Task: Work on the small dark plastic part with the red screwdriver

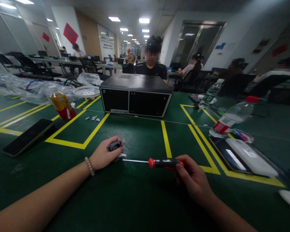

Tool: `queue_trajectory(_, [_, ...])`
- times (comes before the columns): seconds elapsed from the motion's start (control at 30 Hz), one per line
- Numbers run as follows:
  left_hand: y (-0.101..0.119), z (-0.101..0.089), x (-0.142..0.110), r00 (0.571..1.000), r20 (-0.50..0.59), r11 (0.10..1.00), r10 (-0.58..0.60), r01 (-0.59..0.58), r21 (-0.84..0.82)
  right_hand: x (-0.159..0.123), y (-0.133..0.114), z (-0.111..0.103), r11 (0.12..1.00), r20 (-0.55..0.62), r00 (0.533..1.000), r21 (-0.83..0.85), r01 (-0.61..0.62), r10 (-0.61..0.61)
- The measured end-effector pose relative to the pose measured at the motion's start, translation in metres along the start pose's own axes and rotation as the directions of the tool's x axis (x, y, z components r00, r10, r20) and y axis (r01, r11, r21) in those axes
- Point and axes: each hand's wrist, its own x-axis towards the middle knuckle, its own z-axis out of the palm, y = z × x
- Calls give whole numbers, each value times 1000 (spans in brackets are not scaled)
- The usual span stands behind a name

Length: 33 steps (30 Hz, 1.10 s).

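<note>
My left hand [105, 154], with a beaded bracelet at the wrist, is closed around a small dark grey part [114, 146] on the green table. What kind of part it is I cannot make out, since the fingers cover much of it. A screwdriver [163, 163] with a black and red handle lies level in my right hand [192, 177], gripped at the handle's end. Its thin metal shaft points left, and the tip meets a small whitish bit at the part's lower edge. Whether the tip sits inside the part cannot be seen.
Beyond my hands stands a black computer case [136, 93]. To the left are a drink bottle [62, 104], a phone [27, 137], a white plastic basket [87, 91] and paper scraps [94, 119]. A red-capped bottle [234, 117] and phones [232, 156] lie rightward. A person sits opposite.
</note>
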Motion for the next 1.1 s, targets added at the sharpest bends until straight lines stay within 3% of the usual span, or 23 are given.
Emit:
queue_trajectory(0.6, [2,-1,-1,999,11,999,-40,40,-9,-4,6,-4,999,28,999,15,34,-35])
queue_trajectory(1.1, [-2,-1,0,999,21,1000,-26,26,3,1,1,4,999,-78,996,0,-46,45])
